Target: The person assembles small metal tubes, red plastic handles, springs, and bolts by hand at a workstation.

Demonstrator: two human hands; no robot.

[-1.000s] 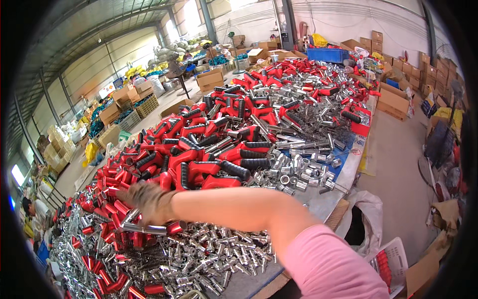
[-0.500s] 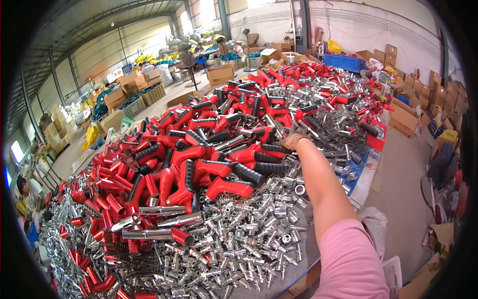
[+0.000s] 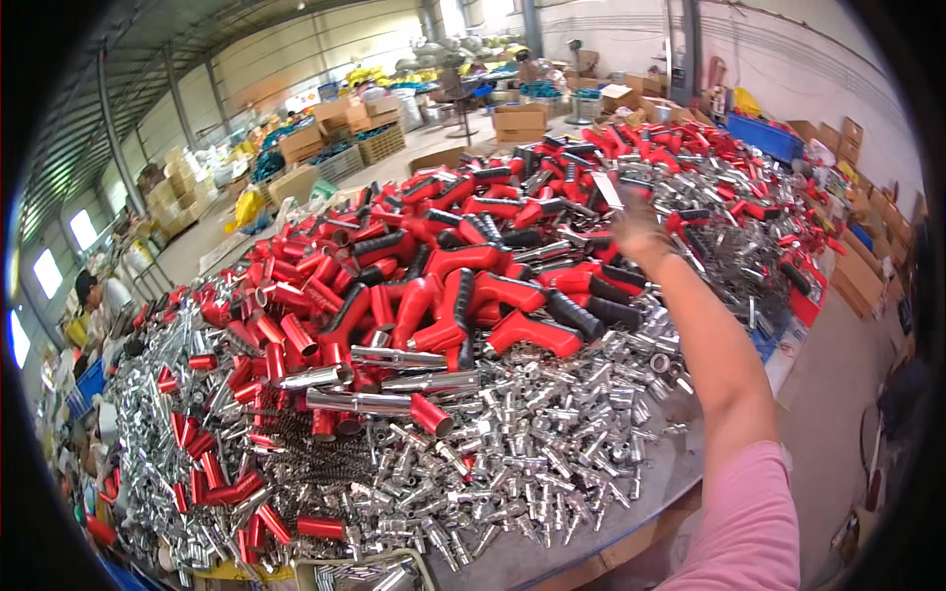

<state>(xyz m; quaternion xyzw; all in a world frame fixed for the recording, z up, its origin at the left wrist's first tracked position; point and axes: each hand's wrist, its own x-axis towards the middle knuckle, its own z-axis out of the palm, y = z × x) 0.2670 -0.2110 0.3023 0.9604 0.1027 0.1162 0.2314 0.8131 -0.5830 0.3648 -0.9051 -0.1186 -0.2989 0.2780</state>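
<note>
My right hand (image 3: pixel 642 234) reaches far out over the heap, its arm stretched from a pink sleeve at the lower right. Motion smears the fingers, so their grip does not show. A bright silvery strip (image 3: pixel 606 189) stands beside the fingertips; whether I hold it, I cannot make out. Around the hand lie red pistol-shaped handles (image 3: pixel 537 335) with black ribbed grips, and silver metal tubes (image 3: pixel 690 246). Nearer to me spread many small silver threaded fittings (image 3: pixel 532 473). Red tube sleeves (image 3: pixel 296 335) and dark coil springs (image 3: pixel 315 458) pile at the left. My left hand is out of view.
The grey table edge (image 3: pixel 631 537) runs along the near right. A small tray (image 3: pixel 365 573) of metal pieces sits at the bottom. Cardboard boxes (image 3: pixel 862 271) and a blue bin (image 3: pixel 764 138) stand beyond. Another person (image 3: pixel 103 300) is at the far left.
The view has swung left, so the heap sits further right and the small tray shows at the bottom. My right hand has moved among the parts and is now blurred, with the bright strip beside it.
</note>
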